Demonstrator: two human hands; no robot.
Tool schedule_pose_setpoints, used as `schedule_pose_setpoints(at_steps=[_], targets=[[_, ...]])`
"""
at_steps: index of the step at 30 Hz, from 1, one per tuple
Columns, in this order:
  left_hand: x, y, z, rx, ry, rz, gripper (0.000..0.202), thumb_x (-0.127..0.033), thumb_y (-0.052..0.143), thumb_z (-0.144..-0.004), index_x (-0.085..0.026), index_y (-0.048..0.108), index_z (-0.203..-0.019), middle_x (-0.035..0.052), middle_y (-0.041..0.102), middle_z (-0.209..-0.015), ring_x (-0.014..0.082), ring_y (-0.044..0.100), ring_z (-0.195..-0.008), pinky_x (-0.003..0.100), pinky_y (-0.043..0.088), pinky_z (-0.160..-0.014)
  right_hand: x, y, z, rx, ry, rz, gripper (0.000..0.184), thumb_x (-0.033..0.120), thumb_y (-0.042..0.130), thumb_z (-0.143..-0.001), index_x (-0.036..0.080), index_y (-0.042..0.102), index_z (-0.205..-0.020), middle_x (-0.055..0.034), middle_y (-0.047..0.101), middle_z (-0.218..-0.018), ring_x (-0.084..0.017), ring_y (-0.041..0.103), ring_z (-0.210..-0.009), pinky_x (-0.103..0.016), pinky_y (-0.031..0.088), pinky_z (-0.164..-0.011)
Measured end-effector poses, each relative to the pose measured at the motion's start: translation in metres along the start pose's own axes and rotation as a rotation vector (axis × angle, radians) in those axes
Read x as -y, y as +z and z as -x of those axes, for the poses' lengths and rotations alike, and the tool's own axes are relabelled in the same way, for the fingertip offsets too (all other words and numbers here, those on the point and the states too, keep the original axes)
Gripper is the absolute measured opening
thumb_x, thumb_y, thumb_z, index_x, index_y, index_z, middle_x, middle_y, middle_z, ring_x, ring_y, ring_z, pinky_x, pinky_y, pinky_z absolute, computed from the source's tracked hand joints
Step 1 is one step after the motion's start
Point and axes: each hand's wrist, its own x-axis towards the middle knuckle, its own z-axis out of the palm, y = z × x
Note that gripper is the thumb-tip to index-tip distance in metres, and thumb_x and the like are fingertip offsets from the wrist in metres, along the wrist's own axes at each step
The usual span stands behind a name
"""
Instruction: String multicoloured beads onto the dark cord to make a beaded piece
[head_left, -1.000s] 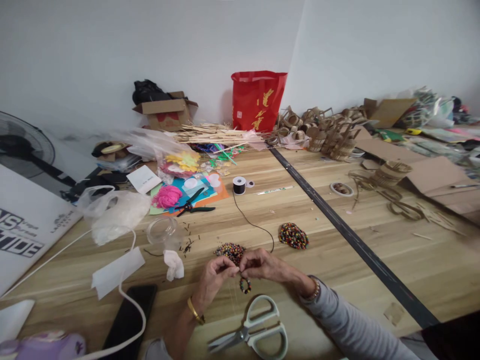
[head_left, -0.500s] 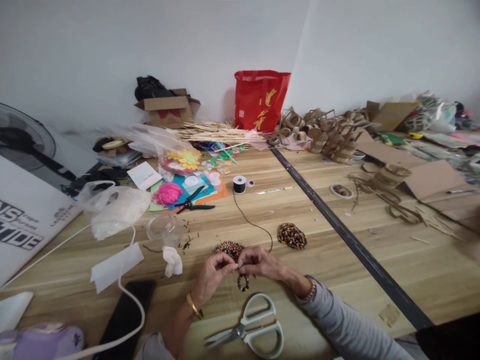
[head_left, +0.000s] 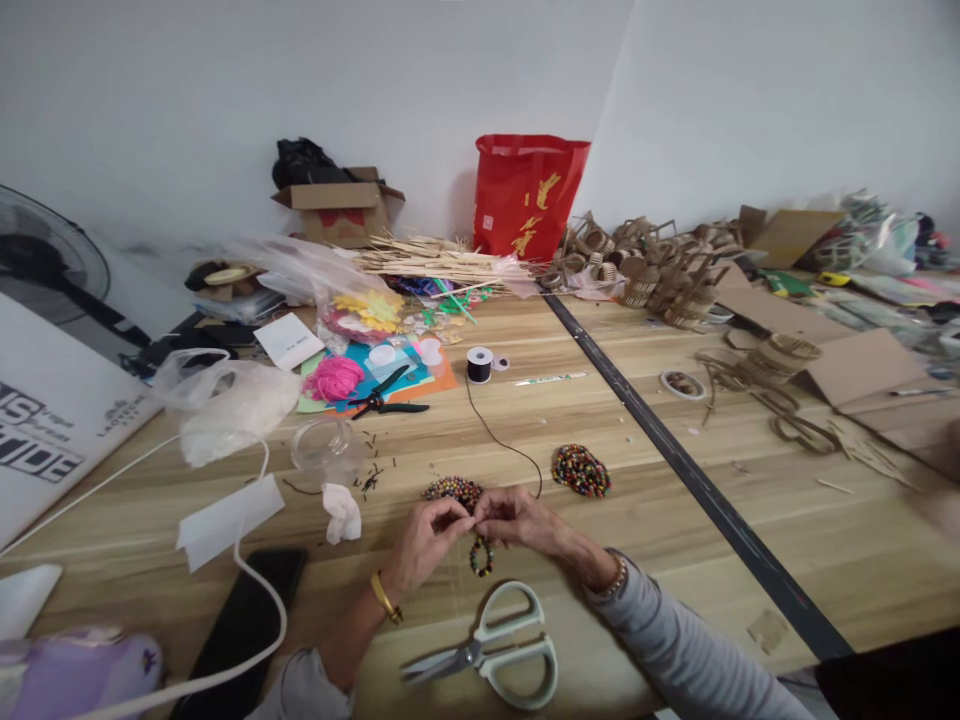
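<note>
My left hand (head_left: 424, 540) and my right hand (head_left: 516, 520) meet fingertip to fingertip just above the wooden table (head_left: 675, 560). Both pinch the top of a small loop of coloured beads (head_left: 481, 556), which hangs down between them. A thin black cord (head_left: 501, 443) runs from my right hand back to a black spool (head_left: 478, 365). A pile of loose coloured beads (head_left: 453, 490) lies right behind my hands, and a second bead pile (head_left: 581, 470) sits a little to the right.
Pale green scissors (head_left: 495, 655) lie in front of my hands. A black phone (head_left: 240, 630) and white cable (head_left: 255, 590) are at the near left. Black pliers (head_left: 386, 398), pink yarn (head_left: 332, 378), a clear jar (head_left: 324, 447), a red bag (head_left: 529, 195) and cardboard scraps (head_left: 855, 365) crowd the back.
Both hands stay together on the bead loop with only small finger movement. The view has drifted slightly, so everything sits a little higher in the frame.
</note>
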Motion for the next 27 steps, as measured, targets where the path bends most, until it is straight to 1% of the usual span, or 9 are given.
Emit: schedule_pose_setpoints(at_steps=[3, 8, 12, 16, 21, 24, 27], targets=[[0.000, 0.001, 0.000, -0.005, 0.009, -0.004, 0.022, -0.031, 0.058, -0.080, -0.014, 0.067, -0.068, 0.0031, 0.066, -0.065, 0.0178, 0.058, -0.064, 0.025, 0.044, -0.062, -0.002, 0.000, 0.000, -0.012, -0.002, -0.007, 0.040, 0.049, 0.074, -0.071, 0.013, 0.060, -0.079, 0.0044, 0.055, -0.057, -0.004, 0.044, -0.044, -0.015, 0.035, -0.042], [0.001, 0.002, 0.000, -0.015, 0.013, 0.022, 0.023, -0.031, 0.059, -0.079, -0.014, 0.067, -0.067, 0.0035, 0.066, -0.065, 0.0178, 0.059, -0.065, 0.025, 0.044, -0.064, -0.004, 0.001, -0.002, -0.033, -0.011, -0.029, 0.041, 0.048, 0.077, -0.067, 0.013, 0.060, -0.079, 0.0024, 0.059, -0.060, -0.006, 0.048, -0.046, -0.016, 0.037, -0.042], [0.004, 0.004, 0.000, -0.023, 0.007, 0.034, 0.024, -0.033, 0.059, -0.078, -0.014, 0.066, -0.066, 0.0031, 0.065, -0.062, 0.0170, 0.057, -0.062, 0.025, 0.043, -0.061, -0.004, 0.001, -0.002, -0.048, -0.006, 0.019, 0.037, 0.046, 0.074, -0.070, 0.013, 0.060, -0.076, 0.0028, 0.058, -0.057, -0.006, 0.048, -0.045, -0.015, 0.036, -0.042], [0.008, 0.003, 0.000, -0.024, -0.009, 0.045, 0.022, -0.031, 0.059, -0.078, -0.014, 0.066, -0.066, 0.0026, 0.064, -0.063, 0.0168, 0.057, -0.062, 0.025, 0.043, -0.061, -0.006, 0.001, -0.002, -0.079, 0.011, 0.058, 0.035, 0.045, 0.073, -0.072, 0.013, 0.061, -0.076, 0.0037, 0.055, -0.055, -0.006, 0.048, -0.044, -0.015, 0.036, -0.041], [0.009, 0.003, 0.001, -0.029, -0.027, 0.067, 0.022, -0.032, 0.059, -0.077, -0.014, 0.065, -0.065, 0.0014, 0.062, -0.061, 0.0160, 0.054, -0.060, 0.025, 0.041, -0.059, -0.009, 0.002, -0.002, -0.064, 0.026, 0.057, 0.036, 0.048, 0.071, -0.073, 0.014, 0.061, -0.078, 0.0035, 0.054, -0.057, -0.006, 0.047, -0.045, -0.016, 0.036, -0.043], [0.011, 0.004, 0.001, -0.035, -0.058, 0.132, 0.021, -0.032, 0.060, -0.076, -0.014, 0.066, -0.067, 0.0023, 0.063, -0.063, 0.0168, 0.055, -0.062, 0.026, 0.042, -0.061, -0.003, 0.003, -0.001, -0.090, -0.046, 0.106, 0.034, 0.047, 0.071, -0.074, 0.014, 0.062, -0.075, 0.0028, 0.053, -0.061, -0.007, 0.046, -0.051, -0.018, 0.036, -0.048], [0.014, 0.006, 0.000, -0.009, -0.101, 0.246, 0.018, -0.030, 0.065, -0.071, -0.014, 0.068, -0.074, 0.0041, 0.066, -0.070, 0.0185, 0.059, -0.067, 0.027, 0.045, -0.065, 0.007, 0.004, 0.002, -0.131, -0.142, 0.188, 0.032, 0.046, 0.069, -0.077, 0.014, 0.064, -0.074, 0.0000, 0.055, -0.070, -0.011, 0.049, -0.062, -0.022, 0.038, -0.056]])
